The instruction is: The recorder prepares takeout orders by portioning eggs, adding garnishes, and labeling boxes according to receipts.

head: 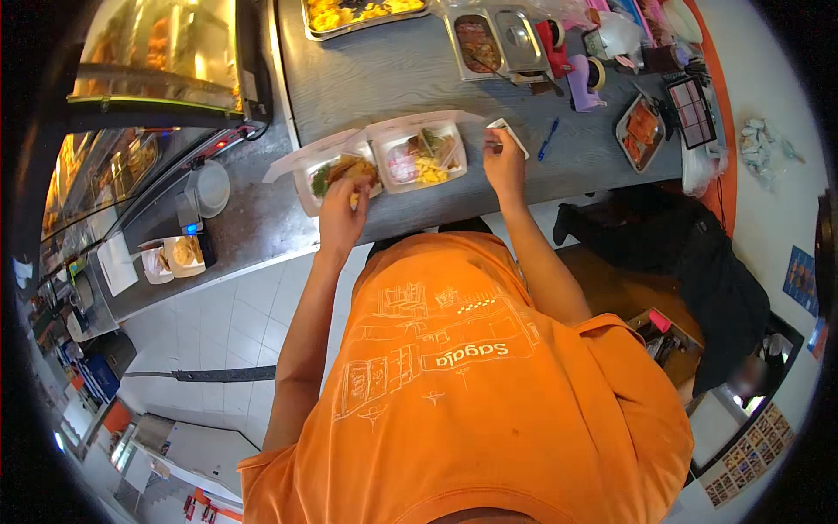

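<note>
Two white takeaway boxes stand side by side with lids raised at the back. The left box (306, 192) holds a brown fried piece (353, 168), green leaves (321, 178) and something yellow. At its front my left hand (340, 213) reaches in, fingers at the fried piece; their grip is partly hidden. The right box (400, 186) holds yellow food (431, 171), a small pink-and-white packet (402, 164), and greens under clear plastic. Beside that box my right hand (504, 162) has curled fingers over a white slip (516, 139); whether they hold it is unclear.
A blue pen (548, 139), tape dispensers (584, 85), a steel container of sauce (478, 46) and a tray of reddish food (640, 131) lie rightward. A yellow food tray (360, 14) is behind. Leftward stand a lit display cabinet (157, 52) and another open box (184, 252). A dark-clothed person (707, 281) is at right.
</note>
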### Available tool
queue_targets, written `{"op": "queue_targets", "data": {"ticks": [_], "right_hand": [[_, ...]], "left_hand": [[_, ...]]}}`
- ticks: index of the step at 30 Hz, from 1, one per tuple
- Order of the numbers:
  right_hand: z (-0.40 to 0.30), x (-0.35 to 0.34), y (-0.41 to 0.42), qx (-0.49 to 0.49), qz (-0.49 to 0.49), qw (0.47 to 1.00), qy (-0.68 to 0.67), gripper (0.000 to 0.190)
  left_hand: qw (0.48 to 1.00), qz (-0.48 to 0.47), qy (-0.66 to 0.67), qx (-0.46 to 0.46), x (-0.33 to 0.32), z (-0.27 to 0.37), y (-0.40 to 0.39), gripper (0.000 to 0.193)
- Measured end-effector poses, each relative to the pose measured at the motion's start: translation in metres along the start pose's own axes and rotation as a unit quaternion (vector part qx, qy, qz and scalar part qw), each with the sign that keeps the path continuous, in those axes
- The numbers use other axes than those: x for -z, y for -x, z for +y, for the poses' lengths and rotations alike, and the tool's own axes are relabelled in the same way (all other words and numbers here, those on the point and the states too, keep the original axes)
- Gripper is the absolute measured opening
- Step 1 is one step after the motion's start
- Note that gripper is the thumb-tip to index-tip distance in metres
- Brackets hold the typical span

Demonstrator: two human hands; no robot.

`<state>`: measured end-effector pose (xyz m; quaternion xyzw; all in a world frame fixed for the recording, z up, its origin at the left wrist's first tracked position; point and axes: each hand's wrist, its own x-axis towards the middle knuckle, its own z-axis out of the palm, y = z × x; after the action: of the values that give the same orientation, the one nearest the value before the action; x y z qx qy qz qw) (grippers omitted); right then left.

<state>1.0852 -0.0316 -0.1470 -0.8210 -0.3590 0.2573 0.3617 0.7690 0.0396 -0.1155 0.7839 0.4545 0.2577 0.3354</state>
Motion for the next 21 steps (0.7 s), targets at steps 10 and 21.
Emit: {"op": "queue_targets", "data": {"ticks": [10, 21], "right_hand": [[0.09, 0.029, -0.042, 0.073, -0.028, 0.979, 0.187, 0.06], [0.069, 0.107, -0.061, -0.042, -0.442, 0.881, -0.165, 0.014]], "left_hand": [[0.988, -0.139, 0.009, 0.071, -0.093, 0.078, -0.009, 0.02], [0.874, -0.006, 0.39, 0.291, -0.222, 0.159, -0.098, 0.03]]}}
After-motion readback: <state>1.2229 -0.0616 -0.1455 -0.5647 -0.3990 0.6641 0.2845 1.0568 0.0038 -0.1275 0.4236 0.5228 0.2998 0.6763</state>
